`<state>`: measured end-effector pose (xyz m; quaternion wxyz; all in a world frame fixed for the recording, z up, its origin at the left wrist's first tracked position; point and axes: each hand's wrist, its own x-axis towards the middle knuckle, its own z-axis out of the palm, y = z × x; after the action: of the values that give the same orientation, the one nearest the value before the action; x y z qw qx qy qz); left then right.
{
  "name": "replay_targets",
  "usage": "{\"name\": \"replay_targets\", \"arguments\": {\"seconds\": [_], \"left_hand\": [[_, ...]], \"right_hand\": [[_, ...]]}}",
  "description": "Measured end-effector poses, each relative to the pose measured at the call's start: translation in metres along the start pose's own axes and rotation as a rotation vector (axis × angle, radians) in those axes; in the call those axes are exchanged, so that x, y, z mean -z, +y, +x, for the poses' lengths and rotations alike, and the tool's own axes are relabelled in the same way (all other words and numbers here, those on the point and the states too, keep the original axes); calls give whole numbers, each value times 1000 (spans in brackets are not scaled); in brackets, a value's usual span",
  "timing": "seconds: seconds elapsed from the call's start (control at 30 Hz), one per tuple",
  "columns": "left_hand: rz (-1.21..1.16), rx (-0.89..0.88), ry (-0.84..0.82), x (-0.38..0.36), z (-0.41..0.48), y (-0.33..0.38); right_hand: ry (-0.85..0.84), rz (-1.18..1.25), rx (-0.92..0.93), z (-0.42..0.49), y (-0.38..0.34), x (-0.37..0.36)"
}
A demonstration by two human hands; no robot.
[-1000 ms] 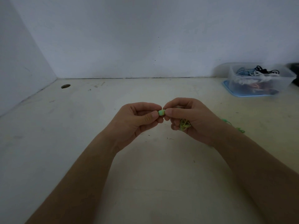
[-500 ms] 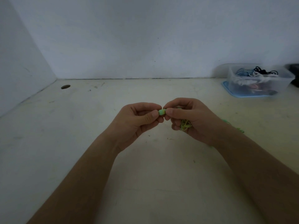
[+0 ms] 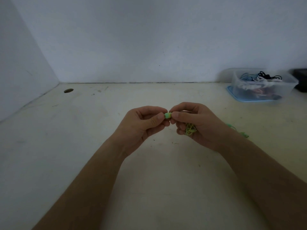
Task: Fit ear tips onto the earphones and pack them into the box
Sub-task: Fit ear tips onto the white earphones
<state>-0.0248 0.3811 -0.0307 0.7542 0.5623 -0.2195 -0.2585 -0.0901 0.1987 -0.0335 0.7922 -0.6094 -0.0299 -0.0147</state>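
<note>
Centrally, a small green earpiece [image 3: 167, 115] is pinched between the thumbs and forefingers of both hands, above a pale table [image 3: 83, 146]. One end is gripped by the curled left hand [image 3: 142, 125]. The other is gripped by the right hand [image 3: 197, 125], in whose palm a yellow-green coil of cable [image 3: 190, 129] is bunched. Both ends are covered by fingertips, so an ear tip cannot be made out. A green cable tail [image 3: 232, 127] is seen behind the right wrist. Far right, well apart, a clear plastic box [image 3: 289, 87] of tangled cables [image 3: 259, 78] is set on a blue lid [image 3: 249, 100], beside a dark object [image 3: 301, 82]. A round hole [image 3: 68, 90] is seen far left.
</note>
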Motion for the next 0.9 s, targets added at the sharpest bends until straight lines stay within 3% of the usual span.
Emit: {"name": "replay_targets", "arguments": {"seconds": [0.17, 0.33, 0.57, 0.77, 0.9], "left_hand": [[190, -32, 89, -6, -2, -1], [629, -189, 219, -26, -2, -4], [949, -416, 27, -70, 6, 0], [1076, -557, 18, -111, 29, -16], [951, -572, 47, -144, 49, -17]], "right_hand": [[128, 72, -100, 3, -9, -2], [292, 262, -195, 5, -19, -5], [448, 340, -166, -13, -33, 11], [503, 254, -103, -34, -50, 41], [555, 335, -83, -46, -73, 69]]}}
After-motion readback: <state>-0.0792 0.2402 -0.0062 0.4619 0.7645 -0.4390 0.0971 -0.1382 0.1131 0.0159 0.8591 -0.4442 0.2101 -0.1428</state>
